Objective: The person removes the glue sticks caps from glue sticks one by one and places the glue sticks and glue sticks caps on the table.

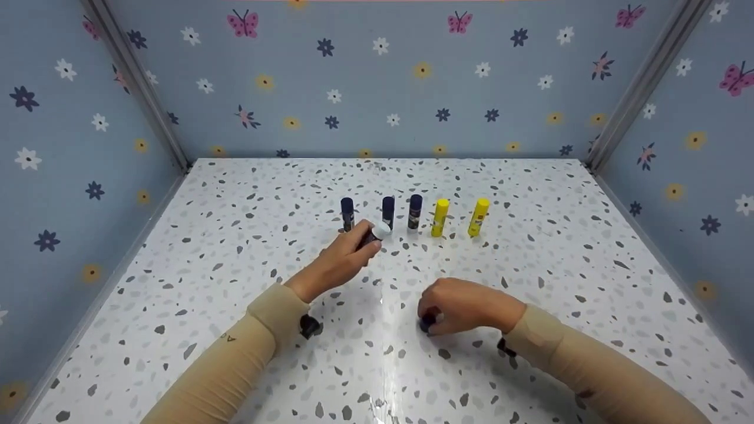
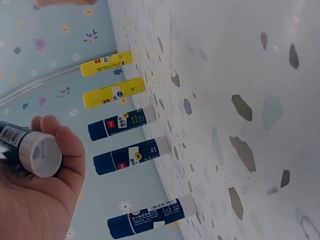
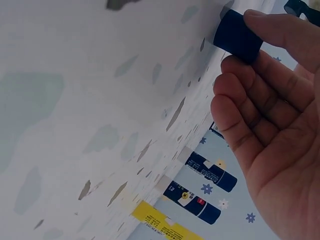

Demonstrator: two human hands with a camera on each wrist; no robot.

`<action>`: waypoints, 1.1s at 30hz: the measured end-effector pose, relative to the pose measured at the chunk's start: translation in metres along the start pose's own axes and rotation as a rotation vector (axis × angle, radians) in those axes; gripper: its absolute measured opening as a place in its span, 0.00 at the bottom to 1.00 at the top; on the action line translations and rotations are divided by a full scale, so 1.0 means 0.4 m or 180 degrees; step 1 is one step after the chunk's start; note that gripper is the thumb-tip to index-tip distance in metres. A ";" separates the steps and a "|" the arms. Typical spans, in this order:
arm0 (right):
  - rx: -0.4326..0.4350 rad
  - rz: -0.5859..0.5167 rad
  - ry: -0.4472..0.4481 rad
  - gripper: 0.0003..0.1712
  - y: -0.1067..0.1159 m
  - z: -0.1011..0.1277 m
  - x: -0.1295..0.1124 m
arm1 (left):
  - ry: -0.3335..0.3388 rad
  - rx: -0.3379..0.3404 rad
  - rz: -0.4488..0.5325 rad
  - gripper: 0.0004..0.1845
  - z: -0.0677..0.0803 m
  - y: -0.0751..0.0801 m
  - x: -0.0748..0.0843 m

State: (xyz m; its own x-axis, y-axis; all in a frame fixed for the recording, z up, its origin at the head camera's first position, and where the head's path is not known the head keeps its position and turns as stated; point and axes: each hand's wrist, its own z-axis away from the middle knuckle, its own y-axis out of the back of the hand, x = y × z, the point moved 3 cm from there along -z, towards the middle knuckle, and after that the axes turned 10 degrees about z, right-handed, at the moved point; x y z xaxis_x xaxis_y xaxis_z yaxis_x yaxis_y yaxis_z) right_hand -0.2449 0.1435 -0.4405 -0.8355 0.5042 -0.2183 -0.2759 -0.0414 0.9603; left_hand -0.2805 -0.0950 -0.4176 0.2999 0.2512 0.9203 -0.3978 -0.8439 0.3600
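My left hand [image 1: 339, 259] grips a dark blue glue stick [image 2: 25, 145] above the table, its white base turned outward. Whether its other end is capped is hidden by the palm. Close to the tabletop, my right hand [image 1: 468, 303] pinches a short dark blue cap [image 3: 238, 36] between thumb and fingers. Beyond the hands stand several upright glue sticks in a loose row: a dark blue one [image 1: 347, 213] at the left, another [image 1: 388, 211] behind the left hand, a third [image 1: 414, 212], then a yellow one [image 1: 440, 218] and a second yellow one [image 1: 479, 217].
The white speckled table [image 1: 235, 194] is enclosed by a blue flowered back panel [image 1: 377, 76] and side panels to the left [image 1: 65, 153] and right [image 1: 701, 171]. Black wrist devices show beneath both sleeves.
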 end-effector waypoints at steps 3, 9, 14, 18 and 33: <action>-0.0020 -0.0020 -0.0011 0.05 0.001 0.000 0.000 | -0.0025 -0.0057 -0.0002 0.10 0.001 -0.001 -0.001; -0.0099 -0.0128 -0.0089 0.06 0.004 -0.003 0.001 | -0.0201 -0.0149 -0.0019 0.09 0.004 -0.004 -0.001; -0.0091 -0.0165 -0.0071 0.06 0.001 -0.003 0.003 | -0.0337 -0.0285 -0.0149 0.10 0.007 -0.011 -0.004; -0.0080 -0.0160 -0.0053 0.06 0.000 -0.002 0.006 | -0.0411 -0.0413 -0.0153 0.10 0.012 -0.019 -0.007; -0.0131 -0.0204 -0.0104 0.06 0.001 0.000 0.006 | -0.0108 -0.0864 -0.0036 0.11 0.040 -0.043 -0.019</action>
State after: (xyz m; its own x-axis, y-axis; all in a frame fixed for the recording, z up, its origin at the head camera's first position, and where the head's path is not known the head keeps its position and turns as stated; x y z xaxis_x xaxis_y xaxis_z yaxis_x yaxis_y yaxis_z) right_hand -0.2472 0.1448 -0.4407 -0.7998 0.5347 -0.2728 -0.3483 -0.0432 0.9364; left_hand -0.2622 -0.0899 -0.4330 0.3329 0.2400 0.9119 -0.6106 -0.6820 0.4025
